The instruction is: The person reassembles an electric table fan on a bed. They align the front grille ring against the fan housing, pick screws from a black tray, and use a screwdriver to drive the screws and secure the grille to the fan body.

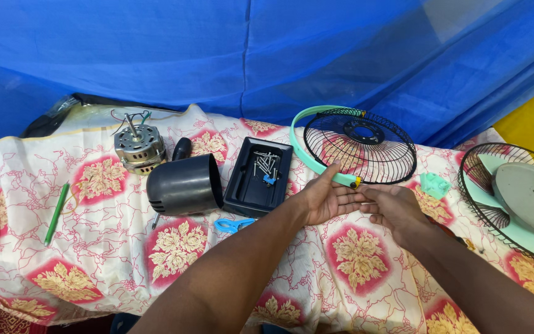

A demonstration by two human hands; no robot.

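Observation:
My left hand [326,198] lies palm up on the flowered cloth, its thumb tip touching the near end of a mint-green rim band [309,154]. That band curves around a black wire fan guard [361,146] lying flat just beyond my hands. My right hand [395,207] rests beside the left, fingers loosely curled and touching the left fingertips; it grips nothing. Neither hand closes on the band or the guard.
A black tray [245,188] with several screws sits left of my hands, a black motor housing [185,184] and a bare motor [138,147] beyond it. A blue clip [232,225], a green pencil-like stick [57,212], a second guard with blade [517,198] at right.

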